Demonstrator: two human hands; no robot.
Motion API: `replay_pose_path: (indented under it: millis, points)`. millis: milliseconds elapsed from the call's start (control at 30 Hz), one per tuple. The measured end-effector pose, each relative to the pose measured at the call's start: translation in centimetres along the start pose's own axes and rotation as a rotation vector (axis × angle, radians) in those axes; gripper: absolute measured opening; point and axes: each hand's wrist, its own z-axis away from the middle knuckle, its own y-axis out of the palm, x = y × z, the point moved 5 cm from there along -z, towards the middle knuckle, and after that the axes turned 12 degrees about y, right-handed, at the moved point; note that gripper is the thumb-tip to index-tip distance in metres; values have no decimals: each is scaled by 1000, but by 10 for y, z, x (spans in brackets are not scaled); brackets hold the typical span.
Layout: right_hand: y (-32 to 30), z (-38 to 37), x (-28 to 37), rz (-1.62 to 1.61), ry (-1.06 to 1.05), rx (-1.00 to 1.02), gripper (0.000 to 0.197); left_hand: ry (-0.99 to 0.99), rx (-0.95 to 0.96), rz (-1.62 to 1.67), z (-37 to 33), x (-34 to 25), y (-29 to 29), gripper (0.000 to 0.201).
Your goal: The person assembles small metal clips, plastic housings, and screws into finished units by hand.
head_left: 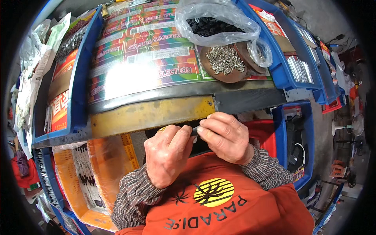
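Note:
My left hand [166, 154] and my right hand [225, 135] meet just below the yellow front edge [150, 114] of the workbench. Both pinch a small dark part [194, 130] between their fingertips; most of it is hidden by the fingers. The hands hover over my orange apron [219, 203], close to my body. On the bench above, a brown dish [224, 62] holds several small silver metal pieces, and a clear plastic bag [213, 23] holds black parts.
A colourful glossy sheet [145, 51] covers the bench top. Blue bins [78, 78] stand to the left and right [280, 58] with packaged goods. An orange tray [98, 172] with striped packs sits lower left. A red container [262, 135] and another blue bin [295, 145] are lower right.

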Motion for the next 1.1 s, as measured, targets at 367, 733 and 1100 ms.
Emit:
replay_pose_path:
  millis: [367, 733, 1100]
  points:
    - [-23, -28, -29, -28, 121, -117, 29, -60, 91, -126, -33, 46, -16, 17]
    - [-5, -23, -44, -65, 171, -79, 29, -52, 34, -402, -103, 187, -26, 14]
    - [-5, -23, -41, -13, 141, -5, 22, -136, 34, -581, -170, 288, -5, 18]
